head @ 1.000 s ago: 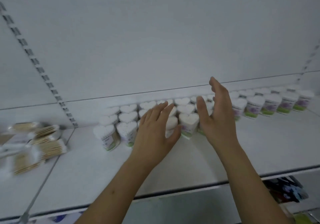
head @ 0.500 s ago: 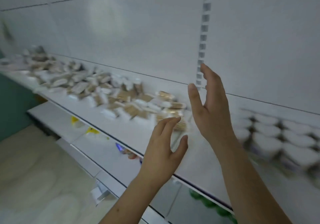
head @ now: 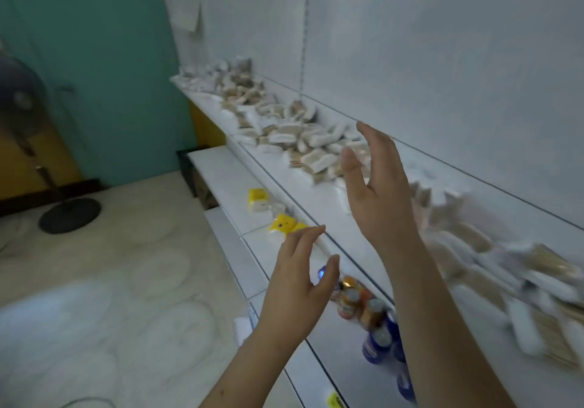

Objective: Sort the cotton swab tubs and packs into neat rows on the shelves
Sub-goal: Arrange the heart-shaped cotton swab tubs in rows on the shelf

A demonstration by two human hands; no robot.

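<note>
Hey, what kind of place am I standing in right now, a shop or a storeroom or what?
Most likely a small shop. Long white shelves run along the wall, one heaped with many identical cotton swab packs, and a lower shelf holds bottles. A standing fan sits on the tiled floor.

Motion blur is smearing the swab packs (head: 474, 249) at the right end of the top shelf (head: 316, 192), so their outlines and print are running together. The picture's right edge is cutting that heap off. The right hand (head: 376, 192) is covering some packs behind it. The bottles (head: 373, 322) on the lower shelf are sitting partly behind both forearms, labels unreadable. The left edge is cropping the fan (head: 22, 104).
</note>
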